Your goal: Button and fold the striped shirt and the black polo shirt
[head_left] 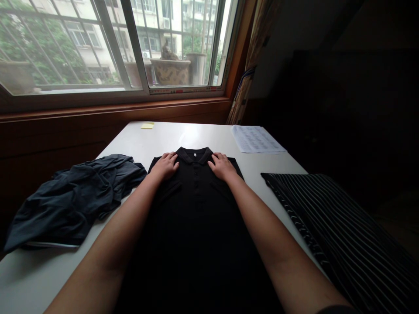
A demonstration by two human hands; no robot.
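Note:
A black polo shirt (195, 218) lies flat on the white table (183, 135), collar towards the window, its sides folded in to a narrow shape. My left hand (166, 165) rests palm down on the shirt's left shoulder, just beside the collar, fingers stretched out. My right hand (222, 165) lies flat on the right shoulder in the same way, fingers out and holding nothing. Both forearms run along the shirt's sides.
A crumpled dark blue-grey garment (72, 196) lies at the left of the table. A black garment with thin white stripes (343, 235) lies at the right edge. A printed sheet (255, 138) and a yellow sticky note (147, 125) sit at the far side, under the window.

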